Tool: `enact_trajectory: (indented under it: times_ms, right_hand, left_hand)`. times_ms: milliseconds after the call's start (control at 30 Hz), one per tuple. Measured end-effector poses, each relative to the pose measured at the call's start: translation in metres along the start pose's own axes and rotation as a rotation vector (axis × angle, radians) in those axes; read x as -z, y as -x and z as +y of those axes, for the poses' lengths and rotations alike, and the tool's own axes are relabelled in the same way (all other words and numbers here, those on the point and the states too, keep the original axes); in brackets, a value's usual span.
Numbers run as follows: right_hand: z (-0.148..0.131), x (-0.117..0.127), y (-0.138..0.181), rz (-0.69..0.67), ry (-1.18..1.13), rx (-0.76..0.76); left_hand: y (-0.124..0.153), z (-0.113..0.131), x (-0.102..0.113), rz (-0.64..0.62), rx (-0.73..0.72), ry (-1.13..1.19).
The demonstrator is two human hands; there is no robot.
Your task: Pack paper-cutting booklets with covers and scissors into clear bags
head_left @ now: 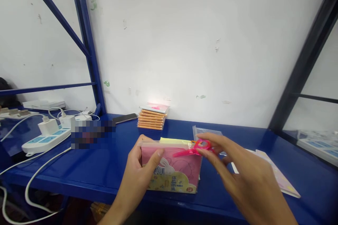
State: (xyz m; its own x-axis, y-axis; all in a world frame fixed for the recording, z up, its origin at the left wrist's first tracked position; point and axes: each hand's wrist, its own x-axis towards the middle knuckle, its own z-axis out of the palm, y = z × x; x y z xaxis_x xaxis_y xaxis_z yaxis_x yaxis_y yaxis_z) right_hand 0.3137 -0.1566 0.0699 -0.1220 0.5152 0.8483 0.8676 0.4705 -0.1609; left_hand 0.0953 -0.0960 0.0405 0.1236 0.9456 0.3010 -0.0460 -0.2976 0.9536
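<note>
My left hand (141,174) grips the left side of a pink packet (179,172) with a rabbit picture, held upright at the front of the blue shelf (105,168). The thumb lies across the packet's face and yellow sheets show at its top. My right hand (237,175) pinches small pink plastic scissors (196,148) by the handle at the packet's upper right corner.
A stack of orange-edged packets (152,116) stands by the white wall, a dark phone (124,118) to its left. White power strips (44,137) with chargers and cables lie at left. Clear plastic sleeves (274,174) lie at right. Blue frame posts rise on both sides.
</note>
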Motion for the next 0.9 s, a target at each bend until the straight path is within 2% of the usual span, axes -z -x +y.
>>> enact_trajectory:
  times_ms: [100,300,500,633,700,900]
  right_hand:
    - [-0.003,-0.001,-0.002,0.053,0.008,0.007]
    - [-0.007,-0.004,-0.005,0.159,0.036,0.023]
    - [-0.009,-0.006,-0.005,0.088,-0.073,0.061]
    - [-0.007,0.000,-0.004,0.183,-0.070,-0.024]
    - [-0.005,0.004,-0.003,0.175,-0.092,-0.039]
    - [-0.004,-0.002,-0.003,0.116,-0.069,0.056]
  left_hand:
    - [0.000,-0.001,0.002,-0.026,-0.012,-0.004]
    - [-0.003,-0.002,0.002,-0.002,-0.049,-0.067]
    - [-0.001,-0.003,0.004,-0.051,-0.035,0.018]
    - [-0.001,-0.003,0.004,-0.053,-0.038,-0.003]
    - [-0.001,-0.002,0.003,-0.039,-0.060,-0.046]
    - [-0.001,0.000,0.001,-0.017,-0.057,-0.073]
